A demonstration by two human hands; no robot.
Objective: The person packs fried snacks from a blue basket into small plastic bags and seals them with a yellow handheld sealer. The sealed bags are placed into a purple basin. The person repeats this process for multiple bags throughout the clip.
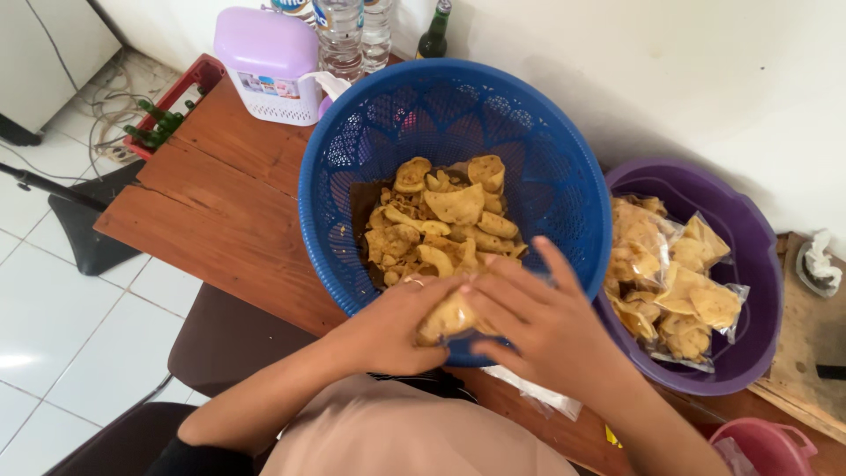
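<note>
A big blue plastic basket [352, 159] stands on a wooden table [229, 194] and holds a heap of yellow crackers [445, 220]. At its near rim both my hands meet over a small clear bag of crackers [447, 317]. My left hand [388, 330] grips the bag from the left. My right hand [538, 322] closes on it from the right, fingers spread across its top. To the right, a purple tub [749, 238] holds several sealed clear bags of crackers [674, 282].
A lilac plastic container [269, 62] and clear bottles [339, 31] stand at the table's far edge. A red crate of green bottles [163, 119] sits on the left. A pink bucket [767, 445] is at lower right, a dark chair [229, 339] below the table.
</note>
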